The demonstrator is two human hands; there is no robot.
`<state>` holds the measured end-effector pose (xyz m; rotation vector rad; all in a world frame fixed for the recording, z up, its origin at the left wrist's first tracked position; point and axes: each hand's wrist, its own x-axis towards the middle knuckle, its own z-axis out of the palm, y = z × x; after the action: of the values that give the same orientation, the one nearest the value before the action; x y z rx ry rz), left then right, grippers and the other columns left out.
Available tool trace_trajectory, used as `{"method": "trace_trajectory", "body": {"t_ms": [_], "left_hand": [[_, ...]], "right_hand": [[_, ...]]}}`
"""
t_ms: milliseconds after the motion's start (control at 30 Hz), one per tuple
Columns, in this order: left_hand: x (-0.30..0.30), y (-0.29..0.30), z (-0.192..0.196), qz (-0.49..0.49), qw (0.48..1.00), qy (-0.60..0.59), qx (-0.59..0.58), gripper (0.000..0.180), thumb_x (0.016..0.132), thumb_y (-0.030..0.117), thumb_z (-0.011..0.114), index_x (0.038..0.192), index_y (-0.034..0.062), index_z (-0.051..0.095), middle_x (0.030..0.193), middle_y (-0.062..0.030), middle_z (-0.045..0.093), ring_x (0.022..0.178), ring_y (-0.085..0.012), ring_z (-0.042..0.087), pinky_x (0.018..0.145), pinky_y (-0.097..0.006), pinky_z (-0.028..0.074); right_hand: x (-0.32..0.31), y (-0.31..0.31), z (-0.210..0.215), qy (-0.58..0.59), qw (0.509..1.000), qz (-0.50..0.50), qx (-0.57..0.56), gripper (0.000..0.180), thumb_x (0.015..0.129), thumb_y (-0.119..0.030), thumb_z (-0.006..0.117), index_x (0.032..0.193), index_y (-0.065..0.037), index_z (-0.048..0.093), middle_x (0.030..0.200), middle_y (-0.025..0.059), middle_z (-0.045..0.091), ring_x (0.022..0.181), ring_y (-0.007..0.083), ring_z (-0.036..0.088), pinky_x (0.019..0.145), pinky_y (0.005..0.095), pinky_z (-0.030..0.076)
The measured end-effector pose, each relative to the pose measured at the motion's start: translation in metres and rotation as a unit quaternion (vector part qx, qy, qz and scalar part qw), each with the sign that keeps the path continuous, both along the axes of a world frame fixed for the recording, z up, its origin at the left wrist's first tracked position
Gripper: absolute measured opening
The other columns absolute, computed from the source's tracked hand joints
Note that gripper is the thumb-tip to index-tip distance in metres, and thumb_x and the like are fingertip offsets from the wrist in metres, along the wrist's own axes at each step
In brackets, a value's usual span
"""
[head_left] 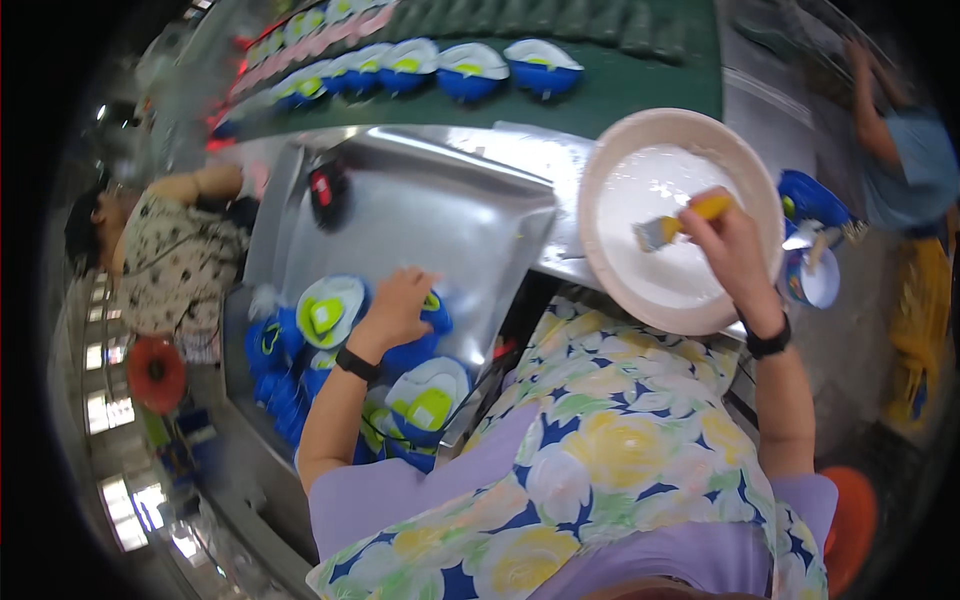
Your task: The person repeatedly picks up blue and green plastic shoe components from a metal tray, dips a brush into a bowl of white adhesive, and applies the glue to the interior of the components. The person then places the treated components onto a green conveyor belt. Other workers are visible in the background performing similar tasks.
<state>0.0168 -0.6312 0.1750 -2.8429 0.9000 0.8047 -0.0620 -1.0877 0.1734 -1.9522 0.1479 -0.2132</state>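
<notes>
My right hand is closed round the yellow handle of a flat paintbrush. Its bristles dip toward thick white liquid in a wide, pale pink basin. On the left, my left hand bends its fingers over a blue shoe upper with a lime-green patch; my palm hides part of it. Several more blue, white and lime shoe uppers are heaped around that wrist, at the near end of a shallow metal tray.
A black-and-red object lies in the tray's far corner. Beyond, a green conveyor belt carries a row of blue-and-white shoe uppers and dark shoe-shaped forms. A white tub stands right of the basin. Co-workers are on both sides.
</notes>
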Motion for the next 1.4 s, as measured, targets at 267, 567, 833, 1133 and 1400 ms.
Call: {"method": "trace_trajectory", "body": {"t_ms": [267,567,833,1133,1400], "left_hand": [[0.020,-0.067,-0.016,-0.055,0.931,-0.227,-0.281,0.062,0.079,0.014,0.068,0.136,0.0041,0.046,0.131,-0.0212,0.052,0.125,-0.0388,0.047,0.105,-0.045,0.037],[0.050,-0.090,-0.061,0.290,0.948,-0.076,-0.106,0.053,0.087,0.042,0.054,0.109,-0.0054,0.055,0.092,-0.0323,0.065,0.093,-0.0463,0.063,0.082,-0.050,0.050],[0.103,-0.074,-0.046,0.110,0.975,-0.121,-0.148,0.037,0.082,0.017,0.063,0.113,-0.0020,0.056,0.105,-0.0226,0.066,0.096,-0.0369,0.064,0.084,-0.042,0.052],[0.108,-0.126,0.010,0.300,0.685,0.340,-0.571,0.055,0.096,0.032,0.055,0.142,0.0074,0.039,0.131,-0.0104,0.056,0.117,-0.0249,0.058,0.100,-0.041,0.048],[0.082,-0.231,0.021,0.214,0.685,0.420,-0.555,0.052,0.097,0.032,0.053,0.142,0.0095,0.040,0.134,-0.0103,0.055,0.118,-0.0254,0.058,0.099,-0.042,0.049]], "right_hand": [[-0.009,0.012,0.007,0.006,0.992,0.048,-0.113,0.020,0.087,-0.015,0.068,0.095,0.001,0.058,0.078,0.0177,0.066,0.072,0.0305,0.067,0.064,0.0356,0.051],[0.002,0.033,-0.005,-0.004,0.988,0.125,-0.094,0.021,0.088,-0.018,0.067,0.097,-0.001,0.059,0.085,0.0180,0.066,0.077,0.0332,0.066,0.070,0.0386,0.052],[-0.016,-0.015,0.006,-0.046,0.981,0.083,-0.168,0.017,0.087,-0.016,0.066,0.094,-0.002,0.059,0.084,0.0175,0.064,0.080,0.0360,0.063,0.072,0.0420,0.049],[-0.009,-0.063,0.051,-0.168,0.985,-0.012,-0.024,0.021,0.090,-0.021,0.066,0.098,-0.002,0.061,0.079,0.0097,0.066,0.067,0.0155,0.060,0.062,0.0275,0.047],[0.001,-0.059,0.083,-0.187,0.977,0.042,-0.092,0.021,0.090,-0.020,0.067,0.099,-0.002,0.059,0.087,0.0150,0.067,0.077,0.0256,0.066,0.070,0.0298,0.051]]}}
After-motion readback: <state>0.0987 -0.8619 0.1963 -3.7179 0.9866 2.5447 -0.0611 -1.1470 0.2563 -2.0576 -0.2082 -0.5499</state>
